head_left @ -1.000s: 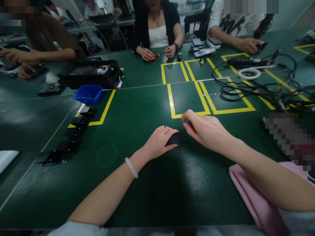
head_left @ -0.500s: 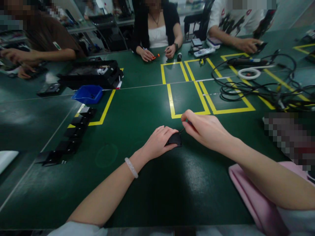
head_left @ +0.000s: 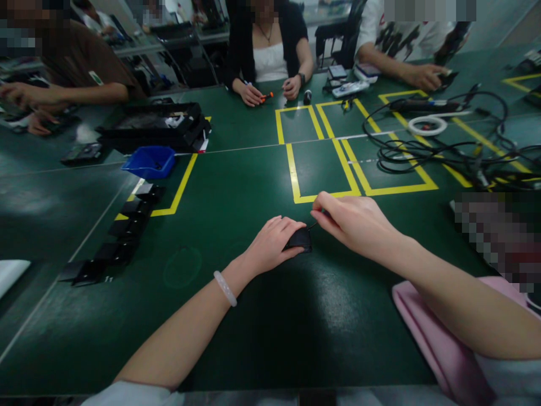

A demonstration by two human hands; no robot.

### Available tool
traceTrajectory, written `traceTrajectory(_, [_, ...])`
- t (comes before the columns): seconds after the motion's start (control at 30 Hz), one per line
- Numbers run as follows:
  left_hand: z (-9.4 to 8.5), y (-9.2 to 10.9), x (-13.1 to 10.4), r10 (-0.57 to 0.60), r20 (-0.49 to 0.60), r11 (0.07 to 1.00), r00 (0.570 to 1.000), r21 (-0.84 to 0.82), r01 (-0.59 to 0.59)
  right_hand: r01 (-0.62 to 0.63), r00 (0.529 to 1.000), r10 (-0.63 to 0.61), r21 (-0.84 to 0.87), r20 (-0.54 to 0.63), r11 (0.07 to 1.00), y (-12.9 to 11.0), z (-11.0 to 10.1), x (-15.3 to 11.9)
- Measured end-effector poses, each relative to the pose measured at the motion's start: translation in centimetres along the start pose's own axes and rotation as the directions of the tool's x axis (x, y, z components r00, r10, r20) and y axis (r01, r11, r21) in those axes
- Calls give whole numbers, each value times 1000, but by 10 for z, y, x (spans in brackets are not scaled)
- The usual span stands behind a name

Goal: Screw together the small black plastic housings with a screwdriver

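My left hand [head_left: 270,245] is closed around a small black box-like part [head_left: 301,240] and steadies it on the green table [head_left: 262,344]. Thumb and fingers cover its left side, so only the right end shows. Just to the right, my right hand [head_left: 359,225] pinches a thin dark rod [head_left: 313,226] that slants down to the top right edge of the part. Its upper end is hidden in my fingers, and I cannot tell what kind of tool or piece it is.
Several black bracket-like pieces [head_left: 122,228] stand in a row on the left, below a blue bin [head_left: 150,162] and black trays [head_left: 156,132]. Coiled black cables [head_left: 397,158] lie at right, beyond a pink cloth [head_left: 426,321]. Co-workers sit across the table; one holds an orange item [head_left: 267,97].
Both hands keep almost the same place. My right hand has dipped very slightly towards the black part.
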State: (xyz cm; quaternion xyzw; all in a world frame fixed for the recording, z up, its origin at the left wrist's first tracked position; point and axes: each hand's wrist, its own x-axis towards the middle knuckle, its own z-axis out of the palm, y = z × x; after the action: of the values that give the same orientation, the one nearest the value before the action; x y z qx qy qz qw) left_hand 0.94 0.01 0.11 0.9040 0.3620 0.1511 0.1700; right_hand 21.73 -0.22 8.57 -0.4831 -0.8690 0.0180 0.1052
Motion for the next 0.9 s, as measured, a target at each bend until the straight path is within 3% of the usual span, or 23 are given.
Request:
traceTrajectory(0.2, [-1,0,0,4,1,1000,1000,-5,-4,3,998,-1,30,-62,1000,0,3,0])
traceTrajectory(0.43, [2,-1,0,4,-3,1000,1000,14,-4,19,1000,-18,11,-23,1000,1,3,-1])
traceTrajectory(0.6, [2,-2,0,13,-14,1000,1000,17,-13,73,994,-67,72,-81,995,-1,3,1])
traceTrajectory(0.77, [2,-2,0,17,-19,1000,1000,23,-17,93,996,-93,28,-12,995,-1,1,1])
traceTrajectory(0.9, [1,-1,0,16,-11,1000,1000,12,-16,83,996,-80,72,-46,994,-2,2,0])
